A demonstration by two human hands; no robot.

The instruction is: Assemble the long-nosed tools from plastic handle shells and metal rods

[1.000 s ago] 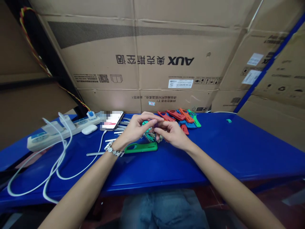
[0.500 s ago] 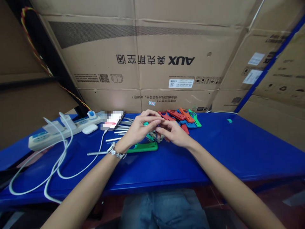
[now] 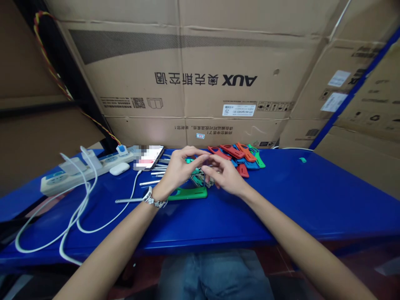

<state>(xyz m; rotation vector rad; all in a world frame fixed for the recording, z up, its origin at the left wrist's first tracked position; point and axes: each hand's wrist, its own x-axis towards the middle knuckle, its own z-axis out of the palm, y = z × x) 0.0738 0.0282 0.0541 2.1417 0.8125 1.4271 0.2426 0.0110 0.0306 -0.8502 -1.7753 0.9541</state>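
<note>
My left hand [image 3: 181, 167] and my right hand [image 3: 227, 177] meet at their fingertips above the middle of the blue table, fingers bent and pinched together. A thin dark piece shows below the right fingertips, too small to make out. Beneath the hands lies a pile of small metal and teal parts [image 3: 197, 179], partly covered by them. In front of the pile, a green plastic handle [image 3: 191, 193] with a slot lies flat by my left wrist. Several metal rods [image 3: 150, 183] lie left of my left hand. Red, orange, blue and green slotted plastic pieces [image 3: 233, 151] are heaped behind my right hand.
A power strip [image 3: 54, 184] with plugged-in chargers and looping white cables [image 3: 81, 208] occupies the left side. Near it are a white earbud case [image 3: 119, 168] and a phone [image 3: 151, 157]. Cardboard [image 3: 200, 50] walls the back. A small teal piece [image 3: 302, 160] lies at right.
My fingers have shifted slightly and the gap between the hands is a little wider, showing more of the parts beneath. The camera view has moved slightly.
</note>
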